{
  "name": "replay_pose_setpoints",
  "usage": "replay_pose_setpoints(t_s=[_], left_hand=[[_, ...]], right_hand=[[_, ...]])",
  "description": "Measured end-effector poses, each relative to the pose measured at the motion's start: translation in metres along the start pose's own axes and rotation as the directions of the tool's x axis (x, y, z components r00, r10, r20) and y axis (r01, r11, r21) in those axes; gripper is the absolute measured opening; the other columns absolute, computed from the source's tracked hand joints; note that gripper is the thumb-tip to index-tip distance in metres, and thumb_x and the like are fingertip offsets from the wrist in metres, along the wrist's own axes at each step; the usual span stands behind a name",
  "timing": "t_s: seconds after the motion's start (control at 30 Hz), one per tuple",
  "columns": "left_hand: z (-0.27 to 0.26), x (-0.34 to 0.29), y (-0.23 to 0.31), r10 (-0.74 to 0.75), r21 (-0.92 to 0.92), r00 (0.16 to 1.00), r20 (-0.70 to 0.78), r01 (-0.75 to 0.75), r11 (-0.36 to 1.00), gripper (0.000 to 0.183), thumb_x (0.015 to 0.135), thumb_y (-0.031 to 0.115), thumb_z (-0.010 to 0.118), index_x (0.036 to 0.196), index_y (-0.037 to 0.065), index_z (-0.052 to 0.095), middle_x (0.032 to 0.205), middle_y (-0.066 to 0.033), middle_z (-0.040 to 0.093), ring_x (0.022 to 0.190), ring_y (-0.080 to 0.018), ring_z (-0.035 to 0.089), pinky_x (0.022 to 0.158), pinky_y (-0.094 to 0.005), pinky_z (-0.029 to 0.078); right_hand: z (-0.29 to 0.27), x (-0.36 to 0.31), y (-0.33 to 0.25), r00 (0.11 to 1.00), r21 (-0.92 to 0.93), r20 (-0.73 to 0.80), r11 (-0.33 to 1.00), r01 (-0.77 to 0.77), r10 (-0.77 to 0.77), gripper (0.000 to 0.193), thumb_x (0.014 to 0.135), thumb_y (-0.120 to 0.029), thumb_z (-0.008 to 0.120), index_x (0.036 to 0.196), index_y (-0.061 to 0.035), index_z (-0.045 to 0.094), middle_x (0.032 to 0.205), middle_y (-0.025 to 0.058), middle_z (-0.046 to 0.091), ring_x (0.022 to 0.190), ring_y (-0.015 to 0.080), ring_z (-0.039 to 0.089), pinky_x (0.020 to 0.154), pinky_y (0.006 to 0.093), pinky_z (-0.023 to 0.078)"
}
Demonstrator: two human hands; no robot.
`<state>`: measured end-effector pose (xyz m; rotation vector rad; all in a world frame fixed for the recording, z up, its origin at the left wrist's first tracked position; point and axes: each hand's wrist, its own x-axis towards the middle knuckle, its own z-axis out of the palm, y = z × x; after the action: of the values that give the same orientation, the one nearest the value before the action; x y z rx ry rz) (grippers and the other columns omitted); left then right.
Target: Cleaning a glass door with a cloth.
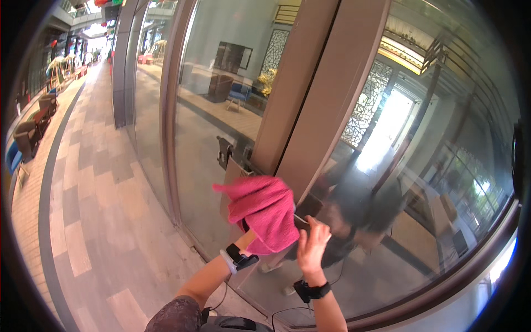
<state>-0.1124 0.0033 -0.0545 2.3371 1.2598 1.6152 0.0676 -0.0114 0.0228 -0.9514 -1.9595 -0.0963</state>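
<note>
A crumpled pink cloth point(263, 210) drapes over my left hand point(248, 239) in front of the glass door's frame. Most of that hand is hidden beneath the cloth, and its fingers do not show. Just to the right, my right hand point(313, 243) is at a dark door handle point(302, 221), its fingers bent at the handle's end. Behind and above the cloth, a metal fitting point(225, 152) stands out from the left door's glass. Two broad brown door frames point(310, 130) meet at a dark vertical gap above my hands.
Large glass panes point(409, 188) fill the right side and carry reflections. A brown post point(170, 110) stands left of the doors. A tiled walkway point(105, 205) runs off to the left, with armchairs point(26, 135) along its far side. Thin cables point(224, 296) hang near my arms.
</note>
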Motion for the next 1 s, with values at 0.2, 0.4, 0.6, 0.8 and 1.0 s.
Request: replay_pose_setpoints(t_s=[0.2, 0.4, 0.6, 0.8, 1.0], left_hand=[[-0.052, 0.124, 0.013, -0.05, 0.247, 0.966, 0.254, -0.015, 0.969, 0.025, 0.088, 0.022, 0.051, 0.104, 0.005, 0.059, 0.103, -0.0173, 0.063, 0.096, -0.0309, 0.06, 0.085, -0.0422, 0.047], [-0.092, 0.24, 0.042, 0.228, 0.279, 0.971, 0.067, -0.237, 0.93, 0.023, 0.087, 0.022, 0.051, 0.095, 0.003, 0.061, 0.092, -0.0179, 0.063, 0.087, -0.0311, 0.062, 0.078, -0.0415, 0.047], [-0.133, 0.383, 0.092, -0.063, 0.516, 0.95, 0.307, -0.11, 0.85, 0.07, 0.087, 0.062, 0.041, 0.11, 0.0, 0.063, 0.11, -0.0229, 0.062, 0.103, -0.0353, 0.06, 0.091, -0.0405, 0.045], [-0.17, 0.438, 0.138, 0.325, 0.395, 0.922, -0.213, -0.223, 0.891, 0.051, 0.089, 0.045, 0.046, 0.111, 0.002, 0.061, 0.112, -0.0228, 0.061, 0.106, -0.036, 0.057, 0.094, -0.0427, 0.043], [-0.127, 0.344, 0.079, 0.463, 0.207, 0.884, -0.057, -0.444, 0.872, 0.058, 0.083, 0.04, 0.061, 0.128, 0.006, 0.048, 0.131, -0.0159, 0.051, 0.123, -0.031, 0.046, 0.104, -0.041, 0.035]], right_hand=[[0.051, -0.01, 0.008, 0.973, 0.349, -0.159, 0.931, -0.103, 0.167, 0.046, 0.086, 0.002, 0.05, 0.128, 0.0039, 0.033, 0.092, 0.0259, 0.061, 0.078, 0.0388, 0.063, 0.07, 0.0393, 0.049], [0.044, -0.007, 0.004, 0.973, 0.362, -0.142, 0.924, -0.121, 0.183, 0.04, 0.087, -0.001, 0.053, 0.124, 0.0016, 0.037, 0.065, 0.0188, 0.056, 0.055, 0.0331, 0.058, 0.052, 0.0363, 0.044], [0.046, -0.008, -0.001, 0.951, 0.289, -0.185, 0.938, -0.189, 0.248, 0.038, 0.083, 0.0, 0.057, 0.118, 0.0015, 0.042, 0.067, 0.0191, 0.058, 0.056, 0.0363, 0.059, 0.052, 0.0405, 0.046], [0.056, -0.011, -0.004, 0.931, 0.302, -0.221, 0.928, -0.217, 0.289, 0.038, 0.081, -0.001, 0.059, 0.116, 0.0006, 0.043, 0.067, 0.0197, 0.057, 0.056, 0.0375, 0.059, 0.052, 0.0411, 0.046], [0.051, -0.007, -0.007, 0.924, 0.231, -0.256, 0.946, -0.227, 0.284, 0.039, 0.081, -0.002, 0.058, 0.116, 0.0008, 0.043, 0.065, 0.0192, 0.056, 0.056, 0.0375, 0.058, 0.052, 0.0413, 0.045]])
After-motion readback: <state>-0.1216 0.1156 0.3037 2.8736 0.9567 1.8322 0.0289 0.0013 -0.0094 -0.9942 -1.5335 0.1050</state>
